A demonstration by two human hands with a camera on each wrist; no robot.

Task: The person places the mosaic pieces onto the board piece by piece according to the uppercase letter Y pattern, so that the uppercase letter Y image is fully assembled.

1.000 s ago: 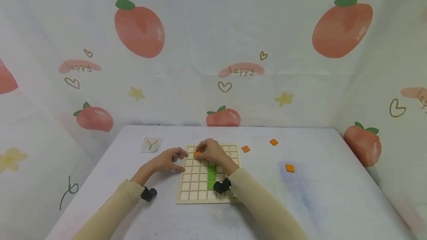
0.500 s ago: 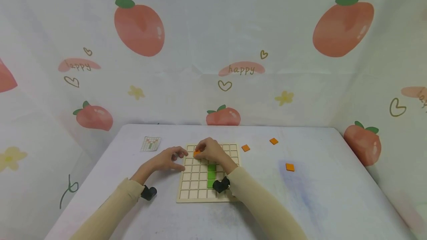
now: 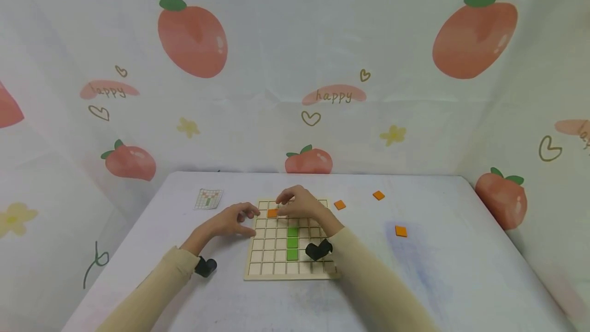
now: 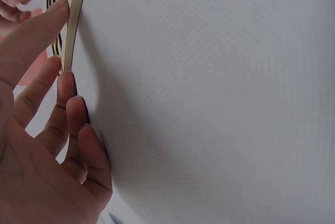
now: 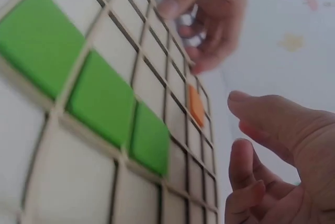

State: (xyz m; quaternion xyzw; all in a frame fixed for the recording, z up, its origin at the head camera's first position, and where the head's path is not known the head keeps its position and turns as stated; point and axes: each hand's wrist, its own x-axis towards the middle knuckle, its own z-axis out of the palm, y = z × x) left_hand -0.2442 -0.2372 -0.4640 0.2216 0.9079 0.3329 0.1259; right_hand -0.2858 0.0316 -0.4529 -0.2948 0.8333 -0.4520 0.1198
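A wooden grid board (image 3: pixel 269 277) lies on the table, with a column of green square tiles (image 3: pixel 292 243) in its cells. One orange tile (image 3: pixel 272 213) sits flat in a cell near the upper left corner. My left hand (image 3: pixel 229 221) rests at the board's left edge, thumb and fingertips touching the rim (image 4: pixel 76 4). Just right of the orange tile, my right hand (image 3: pixel 301 206) hovers over the board and holds nothing. In the right wrist view its thumb and fingers (image 5: pixel 282 116) are apart, with the orange tile (image 5: pixel 196 104) beyond them.
Three loose orange tiles lie to the right of the board: a near one (image 3: pixel 339 205), a far one (image 3: pixel 378 195) and one further right (image 3: pixel 401 231). A small card with a printed grid pattern (image 3: pixel 209 199) lies at the back left. A fruit-print curtain (image 3: pixel 258 132) hangs behind the table.
My right hand has let go of the orange tile, leaving it in its cell, and has moved slightly right and up. My left hand stays at the board's edge.
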